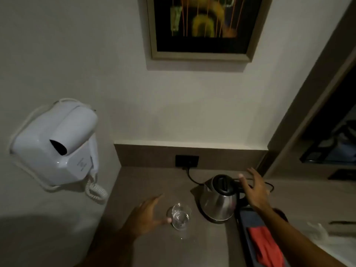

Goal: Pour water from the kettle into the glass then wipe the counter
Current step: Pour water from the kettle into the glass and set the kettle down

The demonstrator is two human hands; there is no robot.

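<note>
Your right forearm crosses the red cloth (264, 245) low on the right, both hands out over the counter (154, 182).

Your right hand (254, 191) hovers with fingers spread wide just beside the kettle (218, 201) handle, not gripping it; the kettle stands upright on its base, corded to the wall socket (186, 161). Your left hand (148, 214) is splayed too, thumb tip touching or nearly touching the glass (180, 218), which stands just left of the kettle.

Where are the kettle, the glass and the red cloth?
kettle (217, 205): head view, on its steel body.
glass (179, 218): head view, on its open rim.
red cloth (266, 245): head view, on the middle of the fabric.
</note>
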